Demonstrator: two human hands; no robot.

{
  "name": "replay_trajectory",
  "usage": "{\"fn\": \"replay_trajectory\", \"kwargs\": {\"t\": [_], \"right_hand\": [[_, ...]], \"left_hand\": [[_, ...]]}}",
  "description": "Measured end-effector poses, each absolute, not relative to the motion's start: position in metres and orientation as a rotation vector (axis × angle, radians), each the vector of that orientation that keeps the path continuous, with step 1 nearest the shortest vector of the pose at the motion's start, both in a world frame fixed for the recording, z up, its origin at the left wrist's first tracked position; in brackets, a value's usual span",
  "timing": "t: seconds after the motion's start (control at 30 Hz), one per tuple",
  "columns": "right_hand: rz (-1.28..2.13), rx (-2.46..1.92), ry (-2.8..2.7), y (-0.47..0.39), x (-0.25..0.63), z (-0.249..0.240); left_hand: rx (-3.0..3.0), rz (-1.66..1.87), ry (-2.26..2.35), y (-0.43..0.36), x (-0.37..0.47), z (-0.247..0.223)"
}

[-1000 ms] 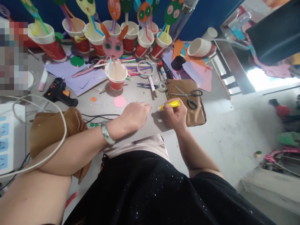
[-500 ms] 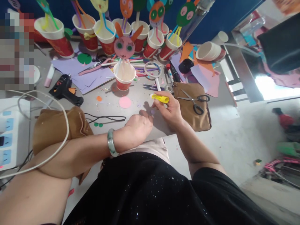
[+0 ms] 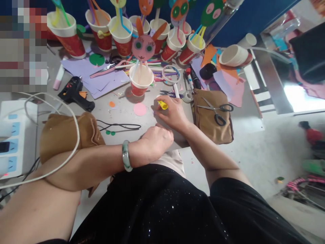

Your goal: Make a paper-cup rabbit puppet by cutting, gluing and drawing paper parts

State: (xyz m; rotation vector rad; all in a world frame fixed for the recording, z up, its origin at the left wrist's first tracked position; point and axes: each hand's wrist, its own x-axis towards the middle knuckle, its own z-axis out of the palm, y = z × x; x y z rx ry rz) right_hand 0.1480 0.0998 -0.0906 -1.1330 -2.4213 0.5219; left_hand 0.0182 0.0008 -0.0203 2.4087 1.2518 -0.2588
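Note:
My left hand, with a green-and-white bangle on its wrist, rests curled at the table's front edge. Its fingers are folded under, so what they hold, if anything, is hidden. Just above it, my right hand pinches a small yellow tube over the tabletop. To the left of that tube a pink paper disc lies flat. Behind the disc stands a red-and-white paper cup bearing a pink paper face with orange ears on straws.
Several cups with paper faces line the back, among them one cup. A black glue gun and purple paper lie left. Scissors rest on a brown pouch at right. A white cable loops over my left arm.
My right hand has turned the yellow tube and brought it lower, a little to the left relative to the table. The whole view has shifted slightly. My left hand stays curled.

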Motion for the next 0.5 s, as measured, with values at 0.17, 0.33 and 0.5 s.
{"fn": "replay_trajectory", "kwargs": {"t": [0.17,0.33,0.5], "right_hand": [[0.539,-1.213,-2.361,0.101,0.145,-0.096],[0.588,-1.184,-2.303,0.095,0.15,-0.089],[0.588,-1.134,-2.265,0.081,0.166,-0.077]], "left_hand": [[2.366,-0.252,1.203,0.002,0.017,-0.019],[2.357,-0.245,1.196,0.001,0.016,-0.019],[2.396,-0.241,1.208,0.001,0.016,-0.021]]}}
